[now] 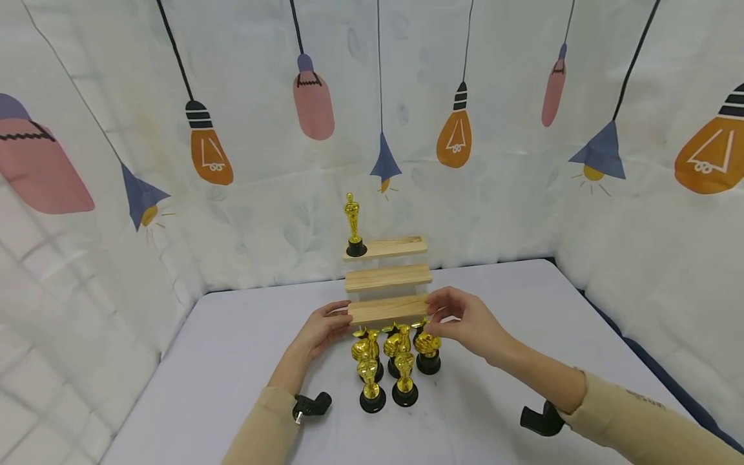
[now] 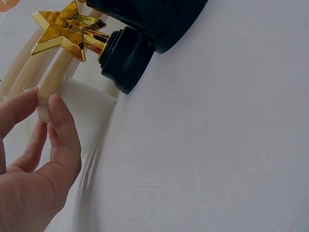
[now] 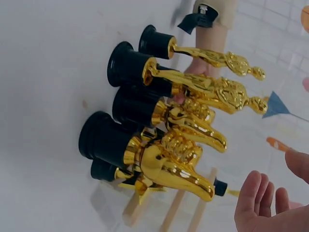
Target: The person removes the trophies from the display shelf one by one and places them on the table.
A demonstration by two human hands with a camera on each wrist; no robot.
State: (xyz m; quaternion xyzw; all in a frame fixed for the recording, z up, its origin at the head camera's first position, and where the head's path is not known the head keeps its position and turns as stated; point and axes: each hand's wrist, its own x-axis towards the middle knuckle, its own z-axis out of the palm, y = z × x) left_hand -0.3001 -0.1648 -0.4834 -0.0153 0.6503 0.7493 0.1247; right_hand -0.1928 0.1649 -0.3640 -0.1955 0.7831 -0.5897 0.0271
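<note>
From the head view, a three-step wooden riser is seen standing on the grey table near the back curtain, and its lowest step is pinched at the left end by the left hand and at the right end by the right hand. One statuette trophy is parked on the top step's left end. A bunch of gold trophies on black bases is clustered just in front of the riser, between the two arms.

In the left wrist view, the pale end of the step is gripped between thumb and fingers, which are curled loosely round it. A star-topped trophy is seen right beside it.

In the right wrist view, the trophies are shown up close and the riser's wood can be made out behind them. Only the fingertips are caught at the corner, fairly straight, and no contact with the wood is shown from here.
</note>
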